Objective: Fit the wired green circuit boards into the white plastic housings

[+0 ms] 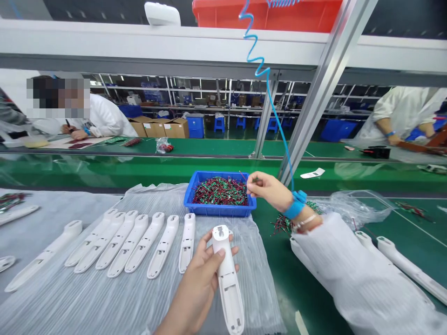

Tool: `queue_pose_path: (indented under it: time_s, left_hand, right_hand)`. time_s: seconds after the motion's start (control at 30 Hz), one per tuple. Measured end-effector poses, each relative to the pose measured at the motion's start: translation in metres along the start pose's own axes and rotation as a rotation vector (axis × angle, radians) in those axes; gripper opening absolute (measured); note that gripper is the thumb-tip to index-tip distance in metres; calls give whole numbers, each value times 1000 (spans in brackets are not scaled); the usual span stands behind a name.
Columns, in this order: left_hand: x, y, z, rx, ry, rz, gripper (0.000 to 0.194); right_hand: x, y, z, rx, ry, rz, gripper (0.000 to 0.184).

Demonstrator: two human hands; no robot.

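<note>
My left hand (204, 274) is wrapped round a long white plastic housing (228, 279), its open recessed side turned up and its ring-like end pointing away from me. At the right edge of the blue bin (219, 210), my right hand (267, 187) is raised with thumb and fingers pinched together. A thin red wire and a bit of green show at those fingertips, seemingly a small wired part (243, 176). Many such red and green wired parts (220, 190) fill the bin. To the left, several similar white housings (162, 246) lie in a row on the foam sheet (139, 298).
A blue coiled cord (275, 111) runs from above to my right wristband (296, 204). Beside it slants a metal post (317, 88). More wired parts (282, 224) and white housings (412, 265) lie at right. Two people in white work across the green belt (209, 160).
</note>
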State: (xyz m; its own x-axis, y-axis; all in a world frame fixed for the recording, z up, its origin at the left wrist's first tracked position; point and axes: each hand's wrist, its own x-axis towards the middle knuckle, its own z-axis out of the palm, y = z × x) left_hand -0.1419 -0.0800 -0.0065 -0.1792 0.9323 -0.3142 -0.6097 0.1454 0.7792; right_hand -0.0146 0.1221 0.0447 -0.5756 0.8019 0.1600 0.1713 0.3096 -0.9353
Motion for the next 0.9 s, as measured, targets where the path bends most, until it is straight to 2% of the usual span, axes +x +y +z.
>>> queue_pose_path:
  time_s: [0.1, 0.17, 0.23, 0.33, 0.47, 0.57, 0.67, 0.8, 0.9]
  left_hand:
    - [-1, -1, 6, 12, -13, 23, 46]
    - [-1, -3, 9, 25, -35, 32, 44]
    - [-1, -6, 10, 70, -54, 37, 45]
    - [-2, -11, 8, 205, -73, 60, 48]
    - [-7, -15, 4, 357, -55, 128, 52]
    - [-12, -16, 3, 367, -26, 172, 52]
    - [-17, -17, 3, 376, -50, 230, 49]
    - [-19, -22, 1, 376, -80, 266, 47]
    - [-16, -28, -1, 471, -67, 284, 47]
  right_hand:
    - [-50, -19, 3, 41, -153, 31, 18]
    - [-79, -25, 3, 18, -209, 39, 20]
    - [-101, -26, 4, -74, -187, -5, 16]
    - [-123, -21, 5, -204, -52, -101, 9]
    - [-135, -12, 13, -356, 108, -177, 9]
    - [-137, -11, 23, -568, 171, -315, 15]
    - [-137, -13, 32, -643, 246, -432, 21]
    - [-138, -13, 40, -778, 286, -550, 24]
    - [-138, -12, 46, -898, 272, -622, 27]
